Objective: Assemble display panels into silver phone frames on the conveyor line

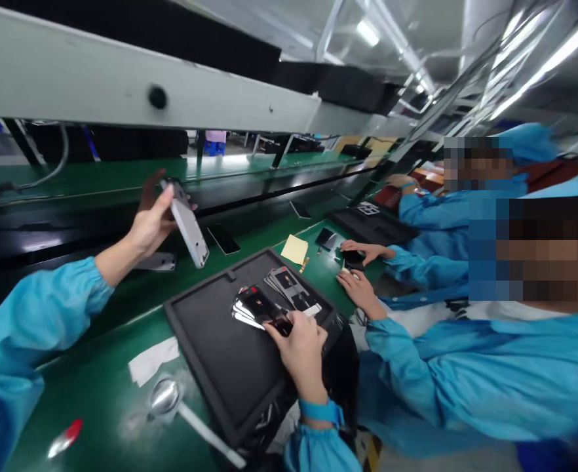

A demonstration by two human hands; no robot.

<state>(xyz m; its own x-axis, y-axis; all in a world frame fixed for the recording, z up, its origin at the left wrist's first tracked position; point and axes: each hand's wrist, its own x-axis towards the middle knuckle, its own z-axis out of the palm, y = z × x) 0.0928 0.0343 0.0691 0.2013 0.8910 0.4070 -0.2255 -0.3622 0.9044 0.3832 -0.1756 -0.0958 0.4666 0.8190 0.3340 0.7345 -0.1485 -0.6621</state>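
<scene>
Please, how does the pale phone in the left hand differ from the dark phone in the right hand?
The pale phone shows a light grey surface; the dark phone is mostly black with a red mark.
The left hand holds the pale phone raised, steeply tilted; the right hand holds the dark phone lower, over the tray.
Both look slim and longish.

Beyond the black tray (pixel 210 341), the left hand (pixel 152 221) holds up a silver phone (pixel 189 226); over the tray, the right hand (pixel 305 344) grips a dark panel (pixel 260 305). Left of the tray lies a white cloth (pixel 154 360); right of the tray, a co-worker's hands (pixel 362 293).
</scene>
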